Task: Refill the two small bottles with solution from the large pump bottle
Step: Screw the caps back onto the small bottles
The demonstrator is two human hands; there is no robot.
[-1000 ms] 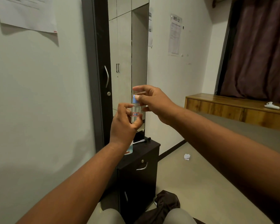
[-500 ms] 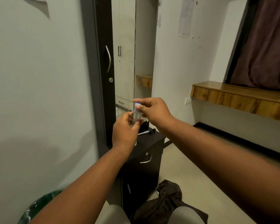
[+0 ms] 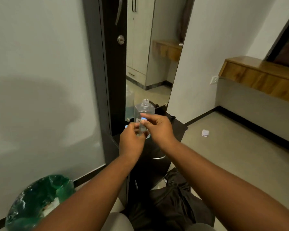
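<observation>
Pale walls and a tall mirror (image 3: 150, 52) frame a dark cabinet (image 3: 175, 129), and right at centre frame sits the action: a small bottle (image 3: 141, 129), clear and slim, held upright above the cabinet top. Left hand (image 3: 132, 144) is curled round its lower body, fingers closed on it; right hand (image 3: 157, 129) pinches at its blue cap (image 3: 143, 117) from two o'clock, thumb and forefinger tight, other fingers loosely bent. Looks light and stiff, thin plastic, likely slick if wet, so the body grip low and the cap pinch high seem the sensible holds. Whether it is filled, blur hides that. Just behind, at twelve o'clock, the big bottle (image 3: 144, 109) stands on the cabinet, neck open, no pump on it; heavier, I'd judge, best taken round its shoulders. Another blue speck shows at ten o'clock of the left hand, too blurred to name. Down at seven o'clock, a green-lined bin (image 3: 40, 200); at three o'clock, a paper scrap (image 3: 205, 133) on the floor.
</observation>
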